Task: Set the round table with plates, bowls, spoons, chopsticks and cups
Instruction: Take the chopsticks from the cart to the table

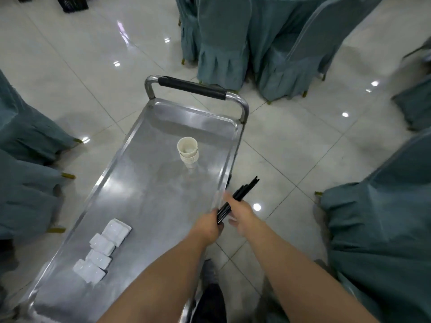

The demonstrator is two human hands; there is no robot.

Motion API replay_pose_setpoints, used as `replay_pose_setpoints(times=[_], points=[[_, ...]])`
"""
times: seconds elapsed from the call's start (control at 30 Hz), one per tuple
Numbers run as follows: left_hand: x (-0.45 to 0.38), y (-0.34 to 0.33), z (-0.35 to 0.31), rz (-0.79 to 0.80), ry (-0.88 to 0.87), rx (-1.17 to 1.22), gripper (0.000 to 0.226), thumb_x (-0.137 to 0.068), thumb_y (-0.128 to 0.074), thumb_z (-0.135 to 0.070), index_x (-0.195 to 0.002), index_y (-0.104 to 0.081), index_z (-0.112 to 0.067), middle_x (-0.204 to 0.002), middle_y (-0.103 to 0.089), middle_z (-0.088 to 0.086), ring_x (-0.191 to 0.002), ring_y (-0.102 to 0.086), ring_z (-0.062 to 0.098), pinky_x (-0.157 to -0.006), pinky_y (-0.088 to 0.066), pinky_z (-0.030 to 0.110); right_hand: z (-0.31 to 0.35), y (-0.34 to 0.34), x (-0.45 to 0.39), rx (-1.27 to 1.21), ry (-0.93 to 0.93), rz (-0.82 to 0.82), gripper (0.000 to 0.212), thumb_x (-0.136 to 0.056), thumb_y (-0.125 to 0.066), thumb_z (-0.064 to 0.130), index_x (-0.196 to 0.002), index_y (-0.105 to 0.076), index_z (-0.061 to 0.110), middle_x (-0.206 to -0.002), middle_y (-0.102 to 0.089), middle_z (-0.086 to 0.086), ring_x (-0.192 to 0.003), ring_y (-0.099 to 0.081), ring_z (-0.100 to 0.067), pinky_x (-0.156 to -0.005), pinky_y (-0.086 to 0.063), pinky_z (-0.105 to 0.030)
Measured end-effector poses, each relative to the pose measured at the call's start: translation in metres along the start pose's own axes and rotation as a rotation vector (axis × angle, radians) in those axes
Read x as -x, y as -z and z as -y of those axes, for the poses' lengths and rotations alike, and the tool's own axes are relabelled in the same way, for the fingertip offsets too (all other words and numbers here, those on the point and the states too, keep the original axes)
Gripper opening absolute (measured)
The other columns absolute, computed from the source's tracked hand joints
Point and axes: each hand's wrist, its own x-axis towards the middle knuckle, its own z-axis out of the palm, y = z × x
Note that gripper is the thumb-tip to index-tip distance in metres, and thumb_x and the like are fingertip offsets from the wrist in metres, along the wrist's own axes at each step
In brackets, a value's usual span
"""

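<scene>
Gripping a bundle of black chopsticks (235, 199) in both hands beside the steel cart (144, 206), likely gathered to carry to the round table. Left hand (207, 227) fingers clamped around the near ends; right hand (242, 215) fingers wrapped just beyond, blurred. Long axis slanting up and rightward, far tips fanning out past the right fingers. Stacked cups (188, 151) well beyond the fingers; white dishes (102, 250) left of them.
</scene>
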Motion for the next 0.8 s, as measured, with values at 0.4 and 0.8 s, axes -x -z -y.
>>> replay_pose_setpoints(times=[0.4,0.8], points=[[0.061,-0.091,-0.264,0.344,-0.462,-0.062,0.022,-0.081,-0.059,-0.027,-0.102,-0.061,-0.021,-0.088,-0.068,0.003,-0.070,-0.062,0.016,-0.056,-0.050,0.025,0.005,0.272,0.103,-0.760,0.214,-0.428,0.016,-0.090,-0.061,0.016,-0.080,-0.052,0.007,-0.051,-0.046,-0.005,-0.045,-0.047,-0.021,-0.055,-0.051,-0.033],[0.120,-0.178,-0.419,0.670,-0.273,0.269,0.078,-0.089,-0.033,-0.074,-0.096,-0.072,-0.007,-0.090,-0.075,0.015,-0.086,-0.072,0.032,-0.078,-0.059,0.039,-0.056,0.486,0.230,-1.315,0.384,-0.857,0.023,-0.097,-0.053,0.015,-0.077,-0.046,0.006,-0.051,-0.038,-0.008,-0.042,-0.041,-0.022,-0.054,-0.049,-0.036]])
